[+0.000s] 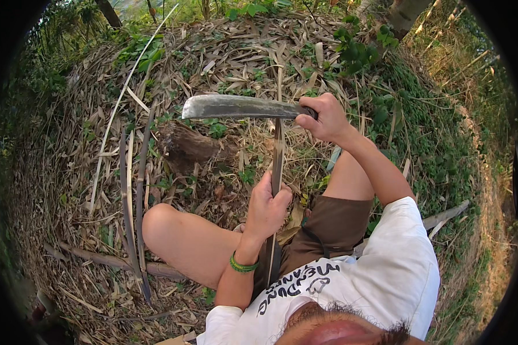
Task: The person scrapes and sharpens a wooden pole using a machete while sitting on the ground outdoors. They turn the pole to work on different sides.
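Note:
My right hand is closed round the dark handle of a machete. Its broad grey blade reaches out level to the left, with a paler, worn tip. Below the blade, my left hand wraps round a long split strip of bamboo. The strip runs from my lap up past the machete toward the far ground. Near the handle, blade and strip cross; whether the edge touches or cuts into the strip I cannot tell.
A brown wood stump stands ahead of my left knee. Several long bamboo strips lie on the left, beside a long pale strip. A pole lies behind them. Dry leaves and green plants cover the slope.

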